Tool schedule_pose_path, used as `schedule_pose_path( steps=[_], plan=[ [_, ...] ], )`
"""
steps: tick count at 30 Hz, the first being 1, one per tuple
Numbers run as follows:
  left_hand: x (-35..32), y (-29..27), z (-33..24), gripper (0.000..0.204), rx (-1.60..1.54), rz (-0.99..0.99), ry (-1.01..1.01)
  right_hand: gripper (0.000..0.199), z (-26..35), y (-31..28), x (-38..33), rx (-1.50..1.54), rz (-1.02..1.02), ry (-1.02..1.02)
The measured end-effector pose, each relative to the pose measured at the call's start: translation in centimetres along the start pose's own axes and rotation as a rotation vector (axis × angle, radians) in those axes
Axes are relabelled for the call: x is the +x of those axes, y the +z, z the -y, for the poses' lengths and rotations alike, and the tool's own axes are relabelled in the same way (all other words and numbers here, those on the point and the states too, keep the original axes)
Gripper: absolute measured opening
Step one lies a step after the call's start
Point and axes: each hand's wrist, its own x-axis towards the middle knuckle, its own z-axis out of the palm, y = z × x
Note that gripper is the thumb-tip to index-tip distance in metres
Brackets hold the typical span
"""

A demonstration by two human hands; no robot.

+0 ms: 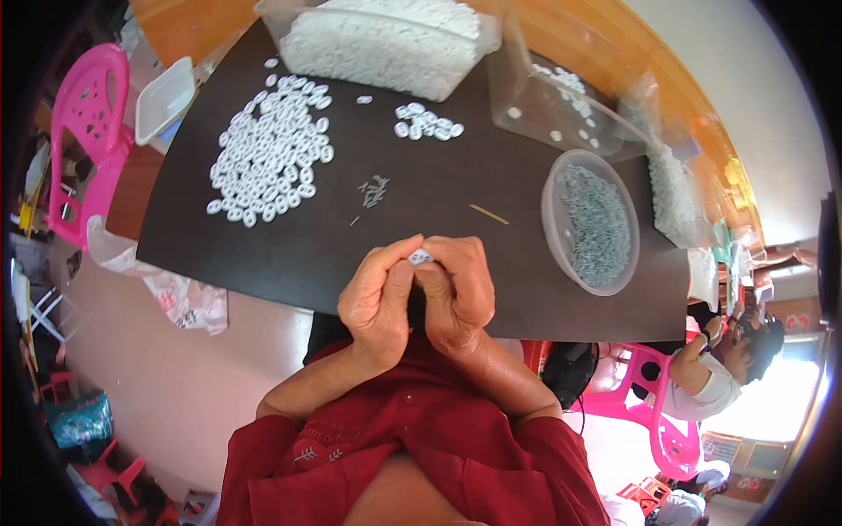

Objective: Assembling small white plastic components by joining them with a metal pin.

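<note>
both hands (419,294) pinch small white ring piece (420,256) tog. over dark board (263,254), l+r fingertips closed on it.

Ring pile (267,158) left, pin bowl (592,219) right on board (456,175)

A dark board (491,188) is seen across the upper half of the frame, laid over an orange-brown table (180,26). On it: a big heap of white rings (267,153) upper left, a small cluster of rings (427,124) top centre, a few small grey metal bits (374,189) mid-frame, a thin wooden stick (488,215) just right of them, a round clear bowl of grey metal parts (592,221) at right, and a clear tub of white pieces (386,39) along the top edge
</note>
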Motion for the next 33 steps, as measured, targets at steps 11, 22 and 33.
schedule_pose_path(
  steps=[11, 22, 33],
  plan=[
    [0.4, -1.5, 0.5, 0.03, -0.214, 0.096, -0.341, 0.012, -2.3, -6.7, 7.7, -0.375, -0.049, 0.056],
    [4.5, -5.1, 0.3, 0.02, -0.031, 0.068, -0.302, 0.014, -13.8, -12.4, 20.5, -0.848, -0.086, -0.005],
    [19.2, -4.6, 9.4, 0.013, 1.048, 0.32, 0.424, 0.014, -7.7, -2.2, 15.4, -0.44, 0.22, -0.373]
  ],
)
